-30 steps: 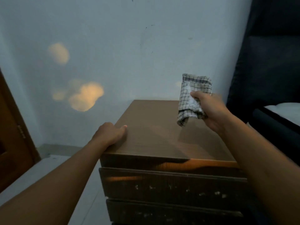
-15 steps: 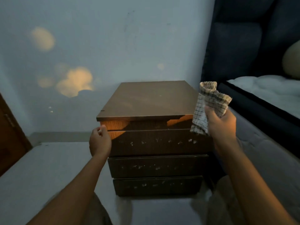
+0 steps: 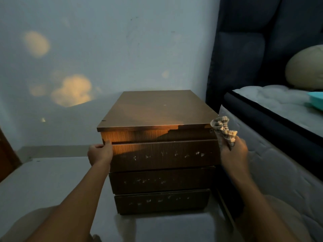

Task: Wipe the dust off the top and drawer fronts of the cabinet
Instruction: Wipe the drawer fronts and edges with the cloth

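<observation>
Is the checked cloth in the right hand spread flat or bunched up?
Bunched up: the checked cloth is crumpled in the right hand, its folds sticking up beside the cabinet corner.

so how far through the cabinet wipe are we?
Done: the cabinet top looks mostly clean, bar a tiny pale speck. In hand: the right hand holds the checked cloth at the upper right front corner, while the left hand grips the top drawer's left edge. Left: pale flecks line all three drawer fronts, including the middle drawer and bottom drawer.
</observation>
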Available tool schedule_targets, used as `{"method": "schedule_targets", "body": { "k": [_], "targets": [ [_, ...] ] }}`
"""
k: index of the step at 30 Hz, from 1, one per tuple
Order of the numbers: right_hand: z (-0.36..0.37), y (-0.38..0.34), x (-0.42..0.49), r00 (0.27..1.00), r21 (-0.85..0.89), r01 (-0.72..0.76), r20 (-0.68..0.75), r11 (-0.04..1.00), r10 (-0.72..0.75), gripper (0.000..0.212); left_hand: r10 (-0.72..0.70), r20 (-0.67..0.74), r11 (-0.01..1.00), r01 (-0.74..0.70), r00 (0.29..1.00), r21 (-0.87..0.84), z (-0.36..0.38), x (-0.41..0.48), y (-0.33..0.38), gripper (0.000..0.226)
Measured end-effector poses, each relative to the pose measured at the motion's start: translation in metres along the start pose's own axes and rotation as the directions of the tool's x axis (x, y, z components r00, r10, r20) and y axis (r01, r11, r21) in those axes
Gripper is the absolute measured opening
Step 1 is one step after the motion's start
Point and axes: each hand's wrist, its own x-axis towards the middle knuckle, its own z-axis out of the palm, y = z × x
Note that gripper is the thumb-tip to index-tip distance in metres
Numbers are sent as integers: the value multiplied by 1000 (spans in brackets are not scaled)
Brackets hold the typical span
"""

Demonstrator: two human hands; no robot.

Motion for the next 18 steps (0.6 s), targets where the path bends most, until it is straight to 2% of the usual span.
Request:
{"method": "schedule_targets", "body": {
  "k": [4, 6, 9, 13, 18],
  "targets": [
    [0, -6, 5, 992, -218, 125, 23, 968, -123, 25, 15, 44, 999, -16, 999, 37, -11, -2, -3, 29],
    [5, -5, 10, 987, -325, 150, 104, 934, -122, 32, 7, 92, 999, -12, 996, 53, -18, 0, -1, 28],
    [16, 0, 12, 963, -384, 214, 236, 898, -129, 30, -27, 171, 997, 13, 985, 80, -26, 9, 2, 30],
    [30, 4, 12, 963, -433, 254, 200, 865, -182, 25, -22, 301, 994, -11, 953, 108, -42, 23, 0, 30],
    [51, 0, 2, 947, -421, 307, 228, 854, -228, 31, -34, 444, 997, -1, 895, 78, -60, 34, -5, 45]
  ]
}}
